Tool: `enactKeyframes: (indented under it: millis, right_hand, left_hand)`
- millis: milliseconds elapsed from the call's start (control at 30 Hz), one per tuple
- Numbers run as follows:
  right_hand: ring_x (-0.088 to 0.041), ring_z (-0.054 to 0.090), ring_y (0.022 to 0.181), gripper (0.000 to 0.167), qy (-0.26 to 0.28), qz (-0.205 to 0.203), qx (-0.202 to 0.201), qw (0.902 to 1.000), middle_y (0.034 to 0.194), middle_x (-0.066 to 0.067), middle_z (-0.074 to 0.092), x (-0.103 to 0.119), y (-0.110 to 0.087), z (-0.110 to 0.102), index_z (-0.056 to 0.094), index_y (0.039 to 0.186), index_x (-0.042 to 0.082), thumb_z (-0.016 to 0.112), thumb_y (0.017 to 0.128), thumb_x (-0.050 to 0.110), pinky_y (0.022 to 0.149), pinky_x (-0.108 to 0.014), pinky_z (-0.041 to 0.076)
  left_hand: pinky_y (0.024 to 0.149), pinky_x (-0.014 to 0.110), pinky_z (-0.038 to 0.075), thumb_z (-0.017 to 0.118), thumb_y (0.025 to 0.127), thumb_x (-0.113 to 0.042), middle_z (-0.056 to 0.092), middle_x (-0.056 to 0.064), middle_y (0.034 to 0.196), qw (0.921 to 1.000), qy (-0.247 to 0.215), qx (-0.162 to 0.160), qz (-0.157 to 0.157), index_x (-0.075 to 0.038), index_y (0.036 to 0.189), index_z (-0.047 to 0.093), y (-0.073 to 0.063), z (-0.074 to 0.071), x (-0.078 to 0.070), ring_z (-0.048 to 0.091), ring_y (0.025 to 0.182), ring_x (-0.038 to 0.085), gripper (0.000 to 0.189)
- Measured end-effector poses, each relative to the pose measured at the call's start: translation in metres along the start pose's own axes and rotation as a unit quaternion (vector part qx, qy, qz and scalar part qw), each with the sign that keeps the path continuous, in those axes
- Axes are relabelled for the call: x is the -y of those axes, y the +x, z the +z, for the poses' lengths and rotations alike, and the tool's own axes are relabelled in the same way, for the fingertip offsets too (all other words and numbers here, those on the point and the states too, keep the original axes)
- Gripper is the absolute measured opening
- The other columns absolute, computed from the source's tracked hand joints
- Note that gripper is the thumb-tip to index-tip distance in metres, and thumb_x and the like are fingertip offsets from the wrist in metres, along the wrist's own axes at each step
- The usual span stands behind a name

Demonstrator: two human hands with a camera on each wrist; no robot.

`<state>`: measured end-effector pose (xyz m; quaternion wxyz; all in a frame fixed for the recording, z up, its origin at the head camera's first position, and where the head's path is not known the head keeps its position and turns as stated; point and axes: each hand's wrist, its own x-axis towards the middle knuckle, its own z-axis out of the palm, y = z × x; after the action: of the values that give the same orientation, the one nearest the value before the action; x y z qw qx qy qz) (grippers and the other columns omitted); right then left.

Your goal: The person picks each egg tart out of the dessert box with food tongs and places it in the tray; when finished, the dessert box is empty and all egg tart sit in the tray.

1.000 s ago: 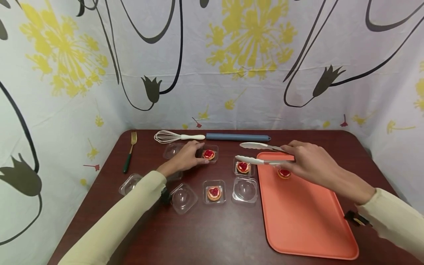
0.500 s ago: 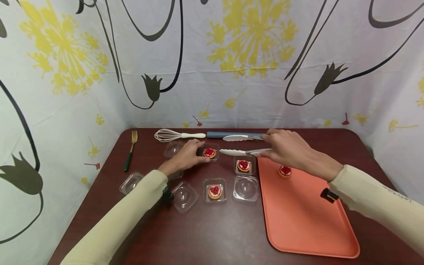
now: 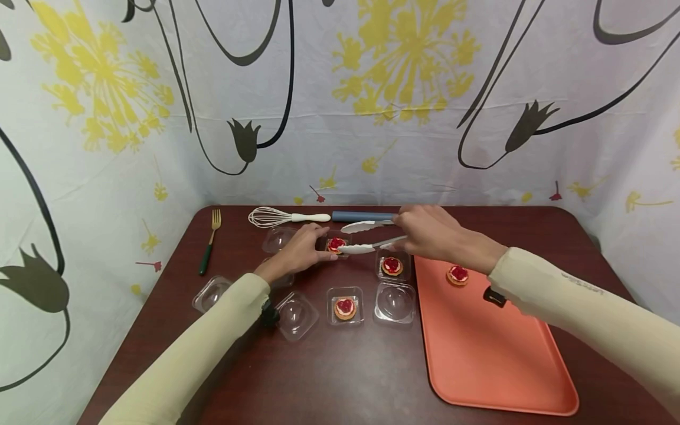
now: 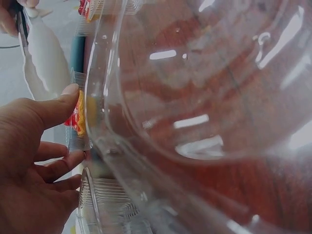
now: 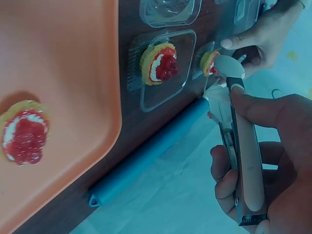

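In the head view my left hand [image 3: 300,251] holds a small clear plastic container [image 4: 78,142] at the back, thumb on the near side and fingers across from it. Inside sits a red-topped tart [image 3: 334,242]. Metal tongs with white scalloped tips [image 3: 357,249] are gripped in my right hand [image 3: 435,233]; their arms are spread, the nearer tip overlapping that tart. Right of it, a second tart [image 3: 392,265] sits in another container, and a third tart [image 3: 345,308] in one nearer me. One more tart [image 3: 457,275] lies on the orange tray [image 3: 494,348], below my right forearm.
An empty clear container [image 3: 394,304] stands beside the tray's left edge. Several more clear pieces lie on the left, among them a domed one [image 3: 294,316]. Along the back lie a white whisk [image 3: 271,216] and a blue rolling pin [image 3: 361,216]; a green-handled fork [image 3: 207,251] is far left.
My right hand has carried the tongs leftward, from over the tray's back-left corner to the tart in the back container. My left hand has stayed at that container.
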<state>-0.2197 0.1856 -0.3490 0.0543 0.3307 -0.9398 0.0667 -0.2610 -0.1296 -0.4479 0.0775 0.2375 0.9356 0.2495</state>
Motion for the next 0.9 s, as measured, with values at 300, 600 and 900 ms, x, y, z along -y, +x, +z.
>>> enactKeyframes:
  millis: [300, 600, 900]
  right_hand:
    - [-0.018, 0.048, 0.06, 0.035, 0.001, 0.003, 0.034, 0.9994, 0.077, -0.001, 0.059, 0.011, 0.019, 0.002, 0.067, 0.076, 0.014, 0.094, 0.089, 0.032, 0.051, -0.035, 0.038]
    - [-0.017, 0.047, 0.059, 0.037, -0.014, 0.0, 0.05, 0.9986, 0.071, 0.0, 0.058, 0.017, 0.029, -0.001, 0.066, 0.074, 0.015, 0.095, 0.087, 0.034, 0.051, -0.036, 0.04]
    - [-0.018, 0.048, 0.059, 0.039, -0.016, 0.003, 0.055, 0.9984, 0.068, 0.0, 0.057, 0.021, 0.035, 0.002, 0.063, 0.072, 0.016, 0.094, 0.087, 0.034, 0.052, -0.04, 0.045]
  left_hand:
    - [0.124, 0.053, 0.042, 0.085, 0.099, -0.035, 0.055, 0.027, 0.156, 1.0, 0.002, -0.004, 0.001, 0.008, 0.159, 0.051, 0.0, 0.001, -0.001, 0.05, 0.146, 0.04, 0.081]
    - [0.123, 0.052, 0.043, 0.086, 0.099, -0.036, 0.056, 0.026, 0.154, 1.0, 0.002, -0.005, -0.001, 0.009, 0.159, 0.051, 0.001, 0.0, -0.003, 0.051, 0.145, 0.04, 0.082]
    - [0.122, 0.054, 0.043, 0.086, 0.099, -0.035, 0.055, 0.028, 0.155, 1.0, 0.001, -0.006, 0.0, 0.01, 0.159, 0.05, 0.001, 0.001, -0.001, 0.051, 0.143, 0.041, 0.083]
